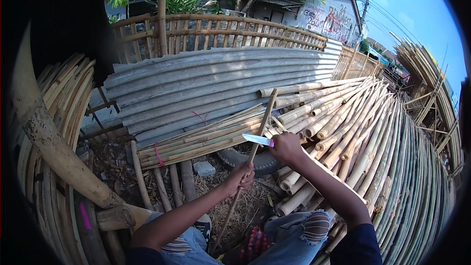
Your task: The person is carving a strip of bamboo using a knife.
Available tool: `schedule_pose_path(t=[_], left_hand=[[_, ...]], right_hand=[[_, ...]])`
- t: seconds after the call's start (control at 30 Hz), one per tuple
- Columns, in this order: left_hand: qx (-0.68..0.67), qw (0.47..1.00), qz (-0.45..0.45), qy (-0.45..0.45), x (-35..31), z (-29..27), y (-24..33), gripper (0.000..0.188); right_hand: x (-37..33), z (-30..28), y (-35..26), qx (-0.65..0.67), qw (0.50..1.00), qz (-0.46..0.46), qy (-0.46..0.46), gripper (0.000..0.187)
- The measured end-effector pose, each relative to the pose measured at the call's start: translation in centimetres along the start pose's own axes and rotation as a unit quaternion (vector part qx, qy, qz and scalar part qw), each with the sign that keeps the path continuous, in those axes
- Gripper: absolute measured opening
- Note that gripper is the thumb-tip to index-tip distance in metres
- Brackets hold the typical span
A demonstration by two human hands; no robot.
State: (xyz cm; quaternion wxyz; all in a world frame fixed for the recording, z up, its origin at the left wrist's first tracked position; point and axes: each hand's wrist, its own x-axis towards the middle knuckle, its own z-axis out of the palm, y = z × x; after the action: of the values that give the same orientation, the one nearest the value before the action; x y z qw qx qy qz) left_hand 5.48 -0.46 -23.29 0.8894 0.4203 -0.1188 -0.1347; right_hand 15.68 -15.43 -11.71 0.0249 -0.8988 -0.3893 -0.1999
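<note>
My left hand [239, 180] is closed around a long, thin bamboo strip [262, 130], which slants from between my knees up and away to the right. In my right hand [286, 148] is a knife [257, 140] with a pale blade and a bit of pink at the handle. The blade points left and crosses the strip above my left hand; whether its edge touches the strip I cannot tell. Most of the knife's handle is hidden in my fist.
Beyond my hands lies a bundle of split bamboo [206, 140] with a pink tie, near a black tyre [250, 162]. Bamboo poles [338, 118] fan out at the right. A thick bamboo pole [64, 154] slants at the left. Corrugated sheeting [221, 76] stands behind.
</note>
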Motion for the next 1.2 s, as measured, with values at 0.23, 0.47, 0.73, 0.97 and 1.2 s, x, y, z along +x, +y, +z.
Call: schedule_pose_path(t=[0.23,0.47,0.73,0.97,1.2], left_hand=[[-0.017,1.0,-0.009,0.004,0.0,0.0,-0.1,0.043],[-0.003,1.0,-0.005,0.007,0.1,-0.1,0.2,0.042],[0.006,1.0,-0.002,0.024,0.0,-0.3,0.0,0.039],[-0.006,1.0,0.019,0.016,-0.5,-0.4,0.0,0.036],[-0.016,1.0,0.012,0.023,-0.7,-1.1,0.1,0.036]], right_hand=[[0.6,-0.3,0.1,0.038,0.997,0.052,-0.035,0.026],[0.7,-0.9,-0.6,-0.017,0.999,-0.005,-0.042,0.022],[0.8,-0.9,-1.0,-0.009,0.998,-0.004,-0.062,0.027],[1.5,-0.4,0.3,-0.002,1.0,0.024,-0.018,0.026],[2.4,-0.6,0.2,0.015,0.997,0.075,0.003,0.027]])
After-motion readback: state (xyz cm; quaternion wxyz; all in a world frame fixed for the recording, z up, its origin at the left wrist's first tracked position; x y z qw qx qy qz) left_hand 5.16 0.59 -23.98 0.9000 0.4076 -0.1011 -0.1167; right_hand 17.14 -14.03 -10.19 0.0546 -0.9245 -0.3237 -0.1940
